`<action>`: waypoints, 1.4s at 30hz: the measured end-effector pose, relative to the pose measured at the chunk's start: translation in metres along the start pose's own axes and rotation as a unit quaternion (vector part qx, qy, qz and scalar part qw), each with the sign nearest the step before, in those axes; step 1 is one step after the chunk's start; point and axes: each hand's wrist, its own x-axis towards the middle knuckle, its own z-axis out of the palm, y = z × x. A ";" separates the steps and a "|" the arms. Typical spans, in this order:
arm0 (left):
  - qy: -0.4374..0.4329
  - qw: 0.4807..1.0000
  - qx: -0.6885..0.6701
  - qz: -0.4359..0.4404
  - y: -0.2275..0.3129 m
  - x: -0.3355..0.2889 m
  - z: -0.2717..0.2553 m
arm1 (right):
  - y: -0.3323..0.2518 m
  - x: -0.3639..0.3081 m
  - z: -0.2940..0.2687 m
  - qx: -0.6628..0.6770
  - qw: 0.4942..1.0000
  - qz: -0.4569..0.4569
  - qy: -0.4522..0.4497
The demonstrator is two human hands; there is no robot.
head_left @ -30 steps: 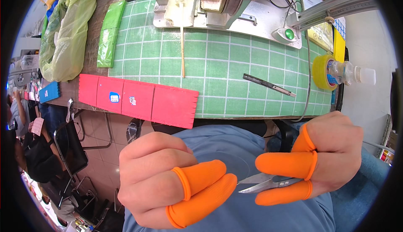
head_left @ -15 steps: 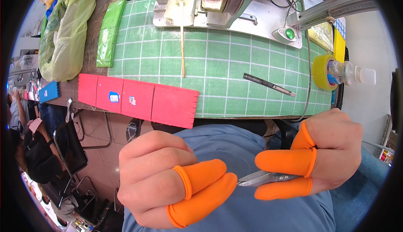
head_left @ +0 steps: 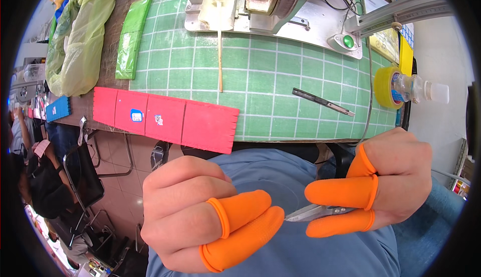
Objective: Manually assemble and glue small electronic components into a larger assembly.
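Note:
My left hand (head_left: pixel 195 204) is closed in a pinch, its thumb and forefinger in orange rubber finger cots pressed together; whatever lies between them is too small or hidden to name. Facing it, my right hand (head_left: pixel 391 182) grips a small pair of metal snips (head_left: pixel 311 213) between orange-covered fingers. The snips' pointed tip reaches right up to the left fingertips. Both hands are held over my blue-grey clothing, just off the table's front edge. Beyond my left hand, a red notched foam strip (head_left: pixel 168 119) with two small stickers lies along that edge.
A cutter knife (head_left: pixel 323 101) and a thin wooden stick (head_left: pixel 220 61) lie on the green gridded mat (head_left: pixel 270 81). At the back stands a machine with a green button (head_left: pixel 347 41). Yellow tape (head_left: pixel 385 87) and a clear bottle (head_left: pixel 416 87) are right; a plastic bag (head_left: pixel 77 41) sits left.
Both hands keep nearly the same pose, with only a tiny shift. The snips' tip stays by the left fingertips.

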 end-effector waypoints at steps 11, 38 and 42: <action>-0.050 0.998 -0.023 0.019 -0.006 0.002 -0.011 | 0.010 0.004 0.003 0.083 0.997 -0.004 -0.003; -0.046 0.998 -0.034 0.017 -0.008 -0.001 -0.008 | 0.014 0.003 0.007 0.117 0.993 0.003 0.003; -0.059 0.998 -0.019 0.026 -0.006 0.002 -0.013 | 0.014 0.006 0.005 0.113 0.994 0.007 -0.003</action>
